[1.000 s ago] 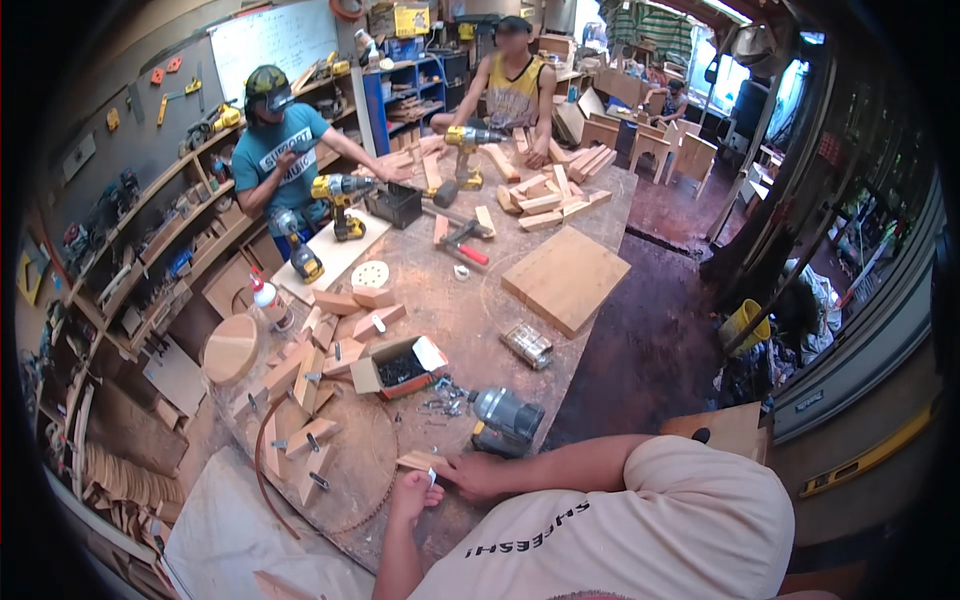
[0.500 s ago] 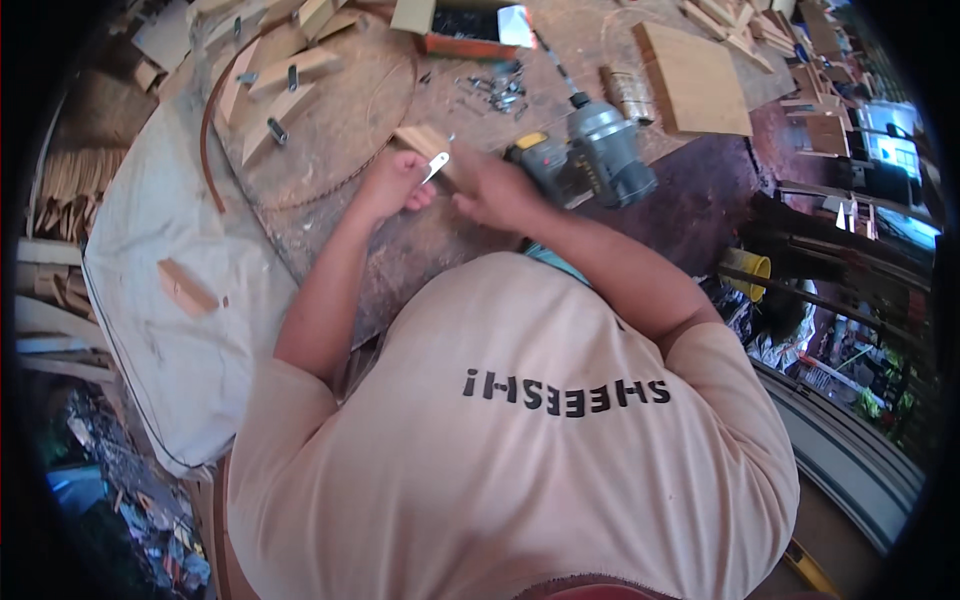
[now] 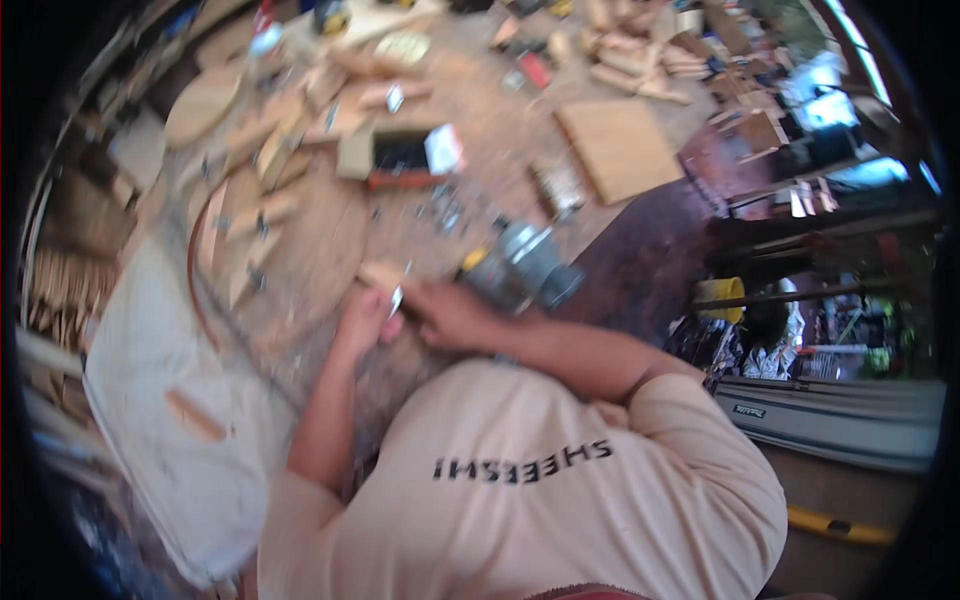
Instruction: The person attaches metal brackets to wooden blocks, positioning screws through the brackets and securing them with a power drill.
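Above my chest, my left hand (image 3: 369, 317) is closed round a small wooden block (image 3: 381, 274), whose pale end sticks out past the fingers. A shiny metal strip (image 3: 397, 299) stands up between the two hands, against the block. My right hand (image 3: 447, 314) presses in from the other side with its fingers curled; blur hides what its fingertips hold. Just beyond the right wrist lies a cordless drill (image 3: 538, 262) with a grey body and a yellow-marked battery. Loose screws or small metal parts (image 3: 445, 208) are scattered farther up the worktable (image 3: 320, 220).
An open carton (image 3: 410, 182) with dark contents sits beyond the hands. Wooden blocks with metal fittings (image 3: 258, 268) lie at left, a square board (image 3: 620, 150) at far right beside a short cylinder (image 3: 557, 190). A pale cloth (image 3: 170, 420) bears another wood piece (image 3: 196, 415).
The whole view has shifted, showing more of the table's far side, and is more blurred. Both hands still work together at the block and metal strip.
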Demonstrator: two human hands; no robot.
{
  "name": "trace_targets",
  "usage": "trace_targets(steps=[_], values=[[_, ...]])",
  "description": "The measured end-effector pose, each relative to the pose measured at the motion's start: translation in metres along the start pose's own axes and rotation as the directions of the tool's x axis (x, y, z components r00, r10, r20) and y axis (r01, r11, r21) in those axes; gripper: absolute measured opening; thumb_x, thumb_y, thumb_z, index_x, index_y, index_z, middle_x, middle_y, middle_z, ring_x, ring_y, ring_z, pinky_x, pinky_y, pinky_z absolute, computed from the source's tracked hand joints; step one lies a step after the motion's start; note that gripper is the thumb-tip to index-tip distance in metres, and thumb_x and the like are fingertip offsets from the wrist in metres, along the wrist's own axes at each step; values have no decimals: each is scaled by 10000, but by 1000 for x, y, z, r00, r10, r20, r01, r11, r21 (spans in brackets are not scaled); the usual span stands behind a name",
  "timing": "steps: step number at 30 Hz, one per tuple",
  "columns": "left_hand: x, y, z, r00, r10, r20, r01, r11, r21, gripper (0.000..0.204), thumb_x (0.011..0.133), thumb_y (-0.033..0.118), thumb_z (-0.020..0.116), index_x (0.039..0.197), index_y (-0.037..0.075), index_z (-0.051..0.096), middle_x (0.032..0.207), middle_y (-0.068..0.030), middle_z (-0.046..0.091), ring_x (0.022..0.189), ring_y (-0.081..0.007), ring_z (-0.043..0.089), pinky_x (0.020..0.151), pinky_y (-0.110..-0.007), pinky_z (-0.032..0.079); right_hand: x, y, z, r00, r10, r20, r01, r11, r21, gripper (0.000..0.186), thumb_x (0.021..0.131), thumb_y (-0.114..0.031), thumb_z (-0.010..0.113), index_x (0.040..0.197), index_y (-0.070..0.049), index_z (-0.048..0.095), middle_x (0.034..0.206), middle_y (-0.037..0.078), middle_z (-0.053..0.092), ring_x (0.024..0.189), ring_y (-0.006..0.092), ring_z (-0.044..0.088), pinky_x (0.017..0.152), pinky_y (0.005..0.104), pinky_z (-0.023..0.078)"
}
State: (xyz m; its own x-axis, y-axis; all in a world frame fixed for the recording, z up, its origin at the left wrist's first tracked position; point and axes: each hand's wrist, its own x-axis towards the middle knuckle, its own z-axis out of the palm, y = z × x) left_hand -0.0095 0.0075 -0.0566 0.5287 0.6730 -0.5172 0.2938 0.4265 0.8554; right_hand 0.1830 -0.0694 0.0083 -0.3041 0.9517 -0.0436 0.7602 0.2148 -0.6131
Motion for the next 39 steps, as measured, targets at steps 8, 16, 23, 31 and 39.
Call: trace_targets(steps=[8, 16, 23, 31, 39], values=[[7, 8, -7, 989, -118, 92, 124, 991, -57, 152, 969, 214, 563, 946, 63, 554, 751, -103, 669, 577, -148, 641, 506, -253, 526, -2, 17, 22, 998, -21, -54, 12, 986, -165, 632, 742, -140, 606, 1352, -73, 457, 976, 197, 561, 852, 380, 595, 720, 457, 491], [2, 16, 6, 996, -90, 27, 90, 996, 3, 162, 956, 193, 556, 895, 44, 575, 714, -116, 670, 555, -159, 641, 493, -258, 520, -6, 19, 23, 1000, -20, 18, 24, 964, -264, 687, 751, -168, 637, 1388, -92, 391, 1049, 178, 535, 889, 349, 600, 742, 449, 494], [3, 13, 5, 998, -57, -18, 57, 998, 22, 171, 950, 176, 550, 849, 42, 582, 682, -107, 660, 506, -152, 617, 456, -253, 499, -6, 16, 17, 997, -66, 25, 70, 970, -235, 670, 763, -164, 636, 1382, -83, 391, 1061, 176, 528, 897, 353, 606, 745, 452, 490], [7, 8, 5, 999, 3, -50, 1, 997, 79, 199, 943, 181, 562, 789, 56, 577, 619, -72, 628, 472, -134, 591, 421, -245, 466, -7, 13, 17, 998, -56, 13, 57, 979, -194, 718, 744, -152, 666, 1397, -74, 377, 1105, 187, 522, 940, 357, 596, 789, 452, 492], [4, 10, 7, 998, 23, -57, -15, 992, 125, 198, 943, 183, 562, 783, 67, 576, 596, -48, 611, 452, -106, 550, 406, -234, 423, -1, 11, 18, 996, 36, 82, -26, 993, -118, 686, 749, -190, 699, 1353, -66, 398, 1061, 203, 545, 950, 377, 598, 792, 471, 492]])
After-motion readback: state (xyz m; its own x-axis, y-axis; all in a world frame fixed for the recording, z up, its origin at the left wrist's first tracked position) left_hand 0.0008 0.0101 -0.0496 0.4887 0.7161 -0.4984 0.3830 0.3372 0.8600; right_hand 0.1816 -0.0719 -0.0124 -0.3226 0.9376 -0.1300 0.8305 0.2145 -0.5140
